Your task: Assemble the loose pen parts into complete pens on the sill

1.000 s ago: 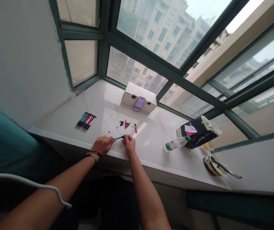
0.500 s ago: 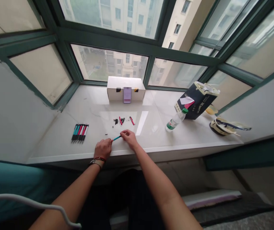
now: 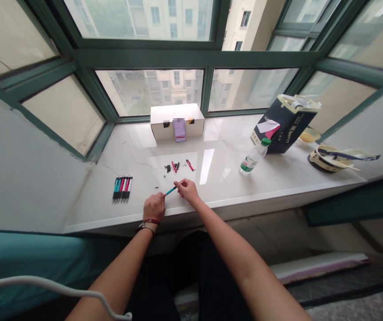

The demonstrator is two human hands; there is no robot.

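A teal pen barrel (image 3: 170, 191) spans the gap between my hands, just above the front part of the white sill. My left hand (image 3: 154, 207) is closed around its lower left end. At the other end, the fingertips of my right hand (image 3: 187, 191) pinch it near a dark part, mostly hidden by the fingers. Beyond the hands lie loose pen parts: a red barrel (image 3: 174, 166), another red barrel (image 3: 190, 165), and small black pieces (image 3: 168, 168). A tiny metal piece (image 3: 157, 187) rests near my left hand. Several assembled pens (image 3: 122, 189) lie in a row at left.
A white box (image 3: 164, 129) stands against the window. On the right are a plastic bottle with a green cap (image 3: 253, 157), a dark paper bag (image 3: 283, 127) and a paper bowl (image 3: 327, 161). The sill's front edge (image 3: 245, 201) runs below my hands. A white cable (image 3: 44, 284) crosses the lower left.
The camera view has turned and shifted slightly, so the sill items appear displaced. Both hands keep their hold on the teal barrel, with little visible change in pose.
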